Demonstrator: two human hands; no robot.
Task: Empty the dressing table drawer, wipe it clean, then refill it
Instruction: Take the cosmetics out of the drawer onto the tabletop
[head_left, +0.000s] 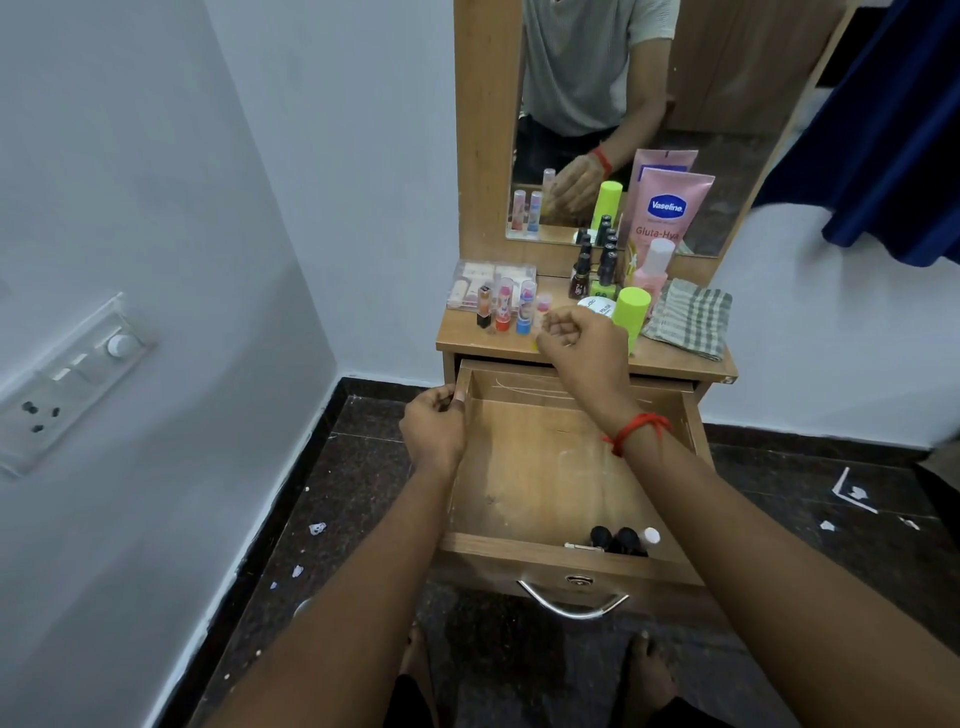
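Note:
The wooden drawer (540, 467) of the dressing table is pulled out. It is nearly bare, with two dark-capped bottles (614, 538) and a white-capped one (650, 535) at its front right corner. My left hand (434, 431) grips the top of the drawer's left wall, thumb on the edge. My right hand (582, 340) is over the tabletop (467, 338), fingers curled round a small stick with a pink cap (543, 302) and yellow base. A checked grey cloth (691, 317) lies at the tabletop's right.
On the tabletop stand three lip balm sticks (503, 307), a clear plastic box (488, 278), nail polish bottles (597, 260), a green-capped bottle (631, 310) and a pink Vaseline tube (670, 208) before the mirror (727, 130). White walls flank the table; paper scraps litter the dark floor.

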